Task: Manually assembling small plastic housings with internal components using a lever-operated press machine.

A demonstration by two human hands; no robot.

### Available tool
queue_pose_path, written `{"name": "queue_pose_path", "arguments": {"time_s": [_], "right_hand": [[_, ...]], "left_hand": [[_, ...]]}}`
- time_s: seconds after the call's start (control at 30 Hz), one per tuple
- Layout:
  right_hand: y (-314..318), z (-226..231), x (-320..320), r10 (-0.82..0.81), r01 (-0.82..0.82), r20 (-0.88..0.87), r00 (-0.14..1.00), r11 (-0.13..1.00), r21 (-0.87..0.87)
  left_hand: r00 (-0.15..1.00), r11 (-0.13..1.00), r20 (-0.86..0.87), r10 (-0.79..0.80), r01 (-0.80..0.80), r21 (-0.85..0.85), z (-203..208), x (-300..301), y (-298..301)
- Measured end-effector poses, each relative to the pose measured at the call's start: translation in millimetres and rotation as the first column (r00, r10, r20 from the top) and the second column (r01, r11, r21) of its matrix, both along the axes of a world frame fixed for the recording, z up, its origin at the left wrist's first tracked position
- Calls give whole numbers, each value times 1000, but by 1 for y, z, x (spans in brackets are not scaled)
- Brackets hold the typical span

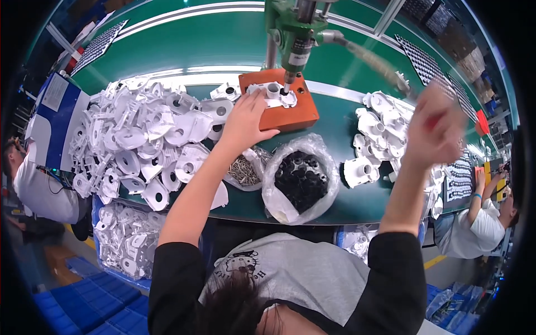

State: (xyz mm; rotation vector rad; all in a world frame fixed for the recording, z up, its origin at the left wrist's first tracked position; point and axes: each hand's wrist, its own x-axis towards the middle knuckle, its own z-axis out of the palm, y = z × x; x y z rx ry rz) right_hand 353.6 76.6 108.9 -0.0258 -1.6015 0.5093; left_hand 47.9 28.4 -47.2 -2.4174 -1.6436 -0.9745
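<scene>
My left hand (pixel 248 116) lies on an orange block (pixel 290 118), its fingertips touching the left end of a white plastic part (pixel 273 92) and its thumb spread along the block's front. The part sits on top of the block with a dark piece at its right end. Above it, the tip of a green press (pixel 294 53) comes down close to that dark piece; whether they touch I cannot tell. Blurred by motion, my right hand (pixel 437 127) is raised at the right, closed around the end of the press lever (pixel 371 58), with something red showing between the fingers.
A heap of white plastic parts (pixel 134 131) covers the left; more white parts (pixel 382 128) lie right. Near the front edge are a bag of black pieces (pixel 301 181) and a bag of metal pins (pixel 244 170). Blue bins hold parts below. People sit at both sides.
</scene>
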Motion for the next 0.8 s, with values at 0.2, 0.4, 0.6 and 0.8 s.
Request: {"name": "queue_pose_path", "arguments": {"time_s": [0.2, 0.4, 0.6, 0.8], "right_hand": [[-63, -75, 8, -227, 244, 219, 949, 968, -55], [-38, -19, 9, -24, 18, 134, 991, 999, 44], [44, 89, -115, -13, -59, -306, 952, 973, -224], [129, 40, -124, 248, -382, -290, 924, 618, -687]], "left_hand": [[1000, 1000, 1, -15, 15, -1, 2, 12, 6], [1000, 1000, 1, -1, 1, -15, -3, 10, 3], [999, 999, -7, -42, 43, 29, -3, 5, 2], [996, 995, 83, 38, -30, -91, 14, 15, 5]]}}
